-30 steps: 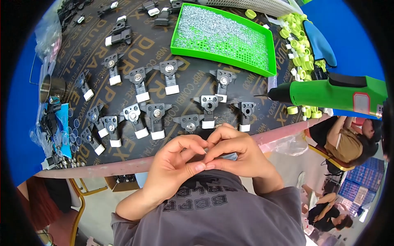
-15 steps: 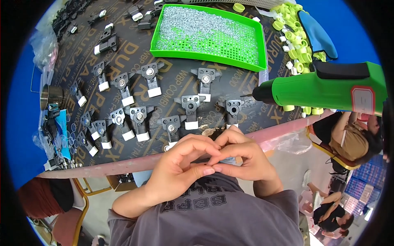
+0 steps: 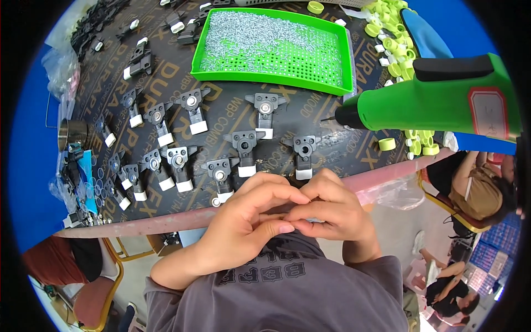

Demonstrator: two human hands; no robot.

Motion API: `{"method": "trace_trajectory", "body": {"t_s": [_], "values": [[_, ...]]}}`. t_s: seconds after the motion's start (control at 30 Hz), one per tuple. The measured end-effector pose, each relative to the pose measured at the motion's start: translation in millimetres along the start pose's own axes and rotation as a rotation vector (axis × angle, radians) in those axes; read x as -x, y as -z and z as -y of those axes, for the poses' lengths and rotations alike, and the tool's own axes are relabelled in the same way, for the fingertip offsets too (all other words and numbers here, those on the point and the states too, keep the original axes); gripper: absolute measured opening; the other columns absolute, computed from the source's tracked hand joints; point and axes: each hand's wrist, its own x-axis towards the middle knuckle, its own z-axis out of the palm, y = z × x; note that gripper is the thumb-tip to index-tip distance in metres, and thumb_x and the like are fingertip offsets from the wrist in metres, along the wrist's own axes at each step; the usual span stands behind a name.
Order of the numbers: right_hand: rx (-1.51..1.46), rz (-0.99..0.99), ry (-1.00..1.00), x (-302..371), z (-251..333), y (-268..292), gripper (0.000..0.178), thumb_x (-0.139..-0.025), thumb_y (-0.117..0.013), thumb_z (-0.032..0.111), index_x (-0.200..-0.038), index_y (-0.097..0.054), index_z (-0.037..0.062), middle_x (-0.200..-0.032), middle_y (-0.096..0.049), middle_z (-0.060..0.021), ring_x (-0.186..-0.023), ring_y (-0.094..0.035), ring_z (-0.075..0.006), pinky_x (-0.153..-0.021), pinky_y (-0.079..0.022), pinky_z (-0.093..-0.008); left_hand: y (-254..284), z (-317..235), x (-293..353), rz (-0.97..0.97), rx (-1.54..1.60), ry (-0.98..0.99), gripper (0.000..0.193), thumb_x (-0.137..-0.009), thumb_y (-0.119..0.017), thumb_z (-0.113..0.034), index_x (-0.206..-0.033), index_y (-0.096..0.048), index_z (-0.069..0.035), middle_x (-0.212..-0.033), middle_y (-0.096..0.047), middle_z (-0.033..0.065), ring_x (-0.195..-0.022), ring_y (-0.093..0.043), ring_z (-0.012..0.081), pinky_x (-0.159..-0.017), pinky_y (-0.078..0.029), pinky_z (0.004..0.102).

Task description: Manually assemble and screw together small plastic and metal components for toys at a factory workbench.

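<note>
My left hand [image 3: 243, 224] and my right hand [image 3: 336, 213] meet in front of my shirt, just off the table's near edge. Both have curled fingers, with thumbs and fingertips pressed close together. Whatever they pinch, if anything, is hidden or too small to name. Beyond the right hand lies a black plastic bracket [image 3: 304, 154] with a white end and an open round hole. Closest to the left hand is another black bracket [image 3: 221, 172], with a metal disc in its middle. A similar bracket [image 3: 244, 145] with an open hole lies between those two.
A green tray [image 3: 271, 83] of small metal screws [image 3: 249, 41] sits at the back. From the right, a green power screwdriver [image 3: 437, 99] points inward over the table. Yellow-green plastic rings [image 3: 387, 144] are heaped beyond it. Several more brackets lie at left; a metal cup [image 3: 72, 131] stands there.
The view has shifted a little, so the table things appear slightly farther left. My hands stay together; their fingers have moved slightly, and the right thumb tip is now less visible.
</note>
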Motion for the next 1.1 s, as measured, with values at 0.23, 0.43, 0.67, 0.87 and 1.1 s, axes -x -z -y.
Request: {"method": "trace_trajectory", "body": {"t_s": [0.23,0.43,0.67,0.87,1.1], "values": [[-0.072,-0.035,-0.035,-2,-1,9,0.022,-0.072,-0.081,0.009,-0.092,-0.073,0.0072,-0.091,-0.061,-0.003,-0.079,-0.053,-0.0204,-0.068,-0.042,-0.0315,6,6,-13,0.039,0.157,-0.09,0.04,-0.085,-0.058,0.016,-0.122,-0.052,0.001,-0.122,-0.046,0.0086,-0.125,-0.052,0.026,-0.104,-0.046,0.0343],[-0.166,-0.075,-0.091,-6,-5,6,0.019,-0.067,-0.081,0.006,-0.085,-0.075,0.0073,-0.084,-0.058,-0.0014,-0.074,-0.049,-0.0168,-0.063,-0.037,-0.0307,10,7,-15,0.072,0.172,-0.095,0.043,-0.083,-0.058,0.018,-0.122,-0.052,0.001,-0.122,-0.046,0.0085,-0.125,-0.052,0.0268,-0.104,-0.046,0.0343],[-0.181,-0.013,-0.121,-9,0,9,0.023,-0.067,-0.08,0.001,-0.087,-0.072,0.0074,-0.087,-0.058,-0.0031,-0.078,-0.053,-0.0205,-0.068,-0.043,-0.0312,9,4,-14,0.064,0.163,-0.04,0.042,-0.083,-0.057,0.019,-0.122,-0.051,0.002,-0.123,-0.047,0.009,-0.124,-0.053,0.027,-0.106,-0.046,0.0346],[-0.198,-0.01,-0.144,-10,3,10,0.024,-0.065,-0.08,0.0,-0.086,-0.072,0.0077,-0.087,-0.059,-0.0034,-0.078,-0.055,-0.0203,-0.068,-0.044,-0.0309,10,4,-13,0.07,0.191,-0.044,0.043,-0.084,-0.056,0.018,-0.123,-0.05,0.002,-0.125,-0.051,0.0112,-0.125,-0.053,0.0269,-0.105,-0.046,0.0344],[-0.166,-0.008,-0.147,-12,4,6,0.023,-0.066,-0.081,0.001,-0.086,-0.072,0.0078,-0.087,-0.059,-0.003,-0.079,-0.057,-0.0203,-0.068,-0.045,-0.0307,11,1,-10,0.018,0.259,0.062,0.041,-0.082,-0.062,0.016,-0.118,-0.052,0.002,-0.123,-0.048,0.0083,-0.121,-0.055,0.0273,-0.103,-0.047,0.0369]]}}
